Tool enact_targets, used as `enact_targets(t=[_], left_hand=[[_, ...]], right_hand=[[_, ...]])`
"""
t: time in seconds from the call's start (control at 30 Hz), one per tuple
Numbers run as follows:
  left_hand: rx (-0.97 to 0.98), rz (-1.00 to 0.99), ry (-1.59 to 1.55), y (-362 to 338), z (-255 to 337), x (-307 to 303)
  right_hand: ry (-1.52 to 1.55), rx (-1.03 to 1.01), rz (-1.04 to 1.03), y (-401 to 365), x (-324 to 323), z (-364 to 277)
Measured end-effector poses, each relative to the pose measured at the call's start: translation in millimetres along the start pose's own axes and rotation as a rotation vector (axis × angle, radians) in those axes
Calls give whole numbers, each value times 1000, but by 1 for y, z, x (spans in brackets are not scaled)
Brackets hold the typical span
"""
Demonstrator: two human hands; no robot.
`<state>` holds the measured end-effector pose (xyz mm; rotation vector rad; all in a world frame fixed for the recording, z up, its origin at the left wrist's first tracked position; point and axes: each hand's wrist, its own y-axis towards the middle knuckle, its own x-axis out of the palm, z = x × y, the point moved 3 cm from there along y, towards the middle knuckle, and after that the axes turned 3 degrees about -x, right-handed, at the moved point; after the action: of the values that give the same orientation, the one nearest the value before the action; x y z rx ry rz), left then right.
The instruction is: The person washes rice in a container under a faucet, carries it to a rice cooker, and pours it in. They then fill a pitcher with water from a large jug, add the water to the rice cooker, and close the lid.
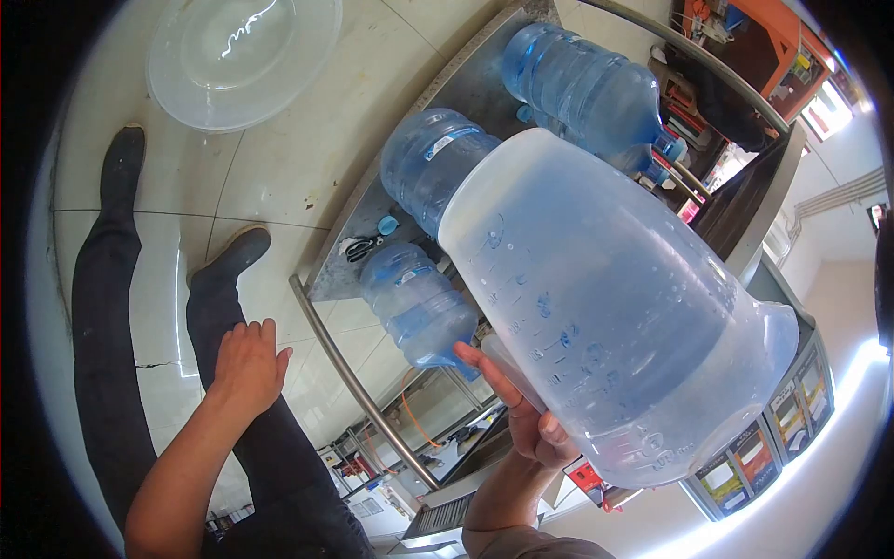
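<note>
A large translucent plastic pitcher (pixel 596 307) fills the middle of the head view, tilted, with its spout toward the lower right. Water drops and raised markings show on its wall. My right hand (pixel 535 424) is closed around its handle from below; the handle hides part of the fingers. My left hand (pixel 250 363) hangs over my leg, back of the hand up, thumb apart, holding nothing. Behind the pitcher, a blue water jug (pixel 433 163) is partly covered by it. A smaller blue jug (pixel 419 303) is close to my right fingertips.
Another large blue jug (pixel 587 88) lies farther back on the metal table (pixel 340 265), with scissors (pixel 358 248) and a blue cap (pixel 387 225). A clear plastic basin (pixel 200 102) sits on the tiled floor. A metal rail (pixel 358 391) runs along the table.
</note>
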<state>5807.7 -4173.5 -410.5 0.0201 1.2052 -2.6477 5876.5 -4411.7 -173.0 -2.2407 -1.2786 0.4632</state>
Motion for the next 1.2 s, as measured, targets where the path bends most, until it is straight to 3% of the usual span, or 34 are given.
enact_targets(t=[0.33,0.63,0.8,1.2], left_hand=[[6,14,-1,0,1,-2],[1,24,-9,0,1,-1],[-6,19,-20,2,1,-4],[-52,-56,-3,7,1,-3]], right_hand=[[69,3,-72,4,1,-3],[62,6,-263,18,10,0],[153,12,17,13,6,8],[258,-12,96,21,7,18]])
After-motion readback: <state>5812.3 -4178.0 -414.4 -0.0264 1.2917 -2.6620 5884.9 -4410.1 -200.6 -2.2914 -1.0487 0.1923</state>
